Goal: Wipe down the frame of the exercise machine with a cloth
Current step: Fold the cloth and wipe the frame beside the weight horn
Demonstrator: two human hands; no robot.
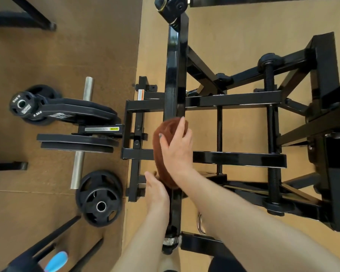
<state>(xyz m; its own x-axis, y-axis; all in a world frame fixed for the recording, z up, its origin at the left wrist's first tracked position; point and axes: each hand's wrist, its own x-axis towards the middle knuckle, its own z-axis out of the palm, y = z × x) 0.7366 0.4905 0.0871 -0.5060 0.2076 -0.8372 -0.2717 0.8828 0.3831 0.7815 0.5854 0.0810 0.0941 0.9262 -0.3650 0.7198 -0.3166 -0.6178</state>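
Right hand (176,146): my fingers curl over the brown cloth (161,154), pressing it on the long black bar (174,75).
Left hand (156,190): fingers straight, steadying the cloth's near end.
Doing it well: I'd keep the cloth wrapped, stroking toward the far end.

Two bare forearms, no sleeves in view, no watch, bands or rings visible. Left hand (157,190) bare, no glove. Right hand (178,148) bare, no glove; thumbnail carries dark greyish polish, looks chipped. Other nails hidden or too blurred to tell. Bottom edge, between the forearms: a patch of dark clothing, black or near black, garment type can't be made out. Small reddish-dark mark or strap near the right forearm's underside, unclear what it is
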